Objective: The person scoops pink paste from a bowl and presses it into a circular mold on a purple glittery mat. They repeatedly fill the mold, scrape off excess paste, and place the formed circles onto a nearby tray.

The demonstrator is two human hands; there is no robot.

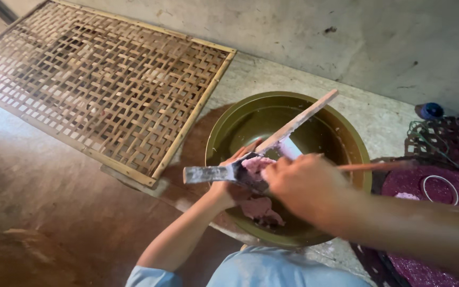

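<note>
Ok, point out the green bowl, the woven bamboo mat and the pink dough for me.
green bowl [224,125], head view, on its bare upper left rim.
woven bamboo mat [102,85], head view, on the middle of the lattice.
pink dough [261,208], head view, on the lump lying inside the bowl.

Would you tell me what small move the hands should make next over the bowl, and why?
Probably draw the flat blade in the left hand along the wooden stick, pushing the pink paste off. Paste clings where they cross, and the green bowl below already holds a pink lump.
</note>
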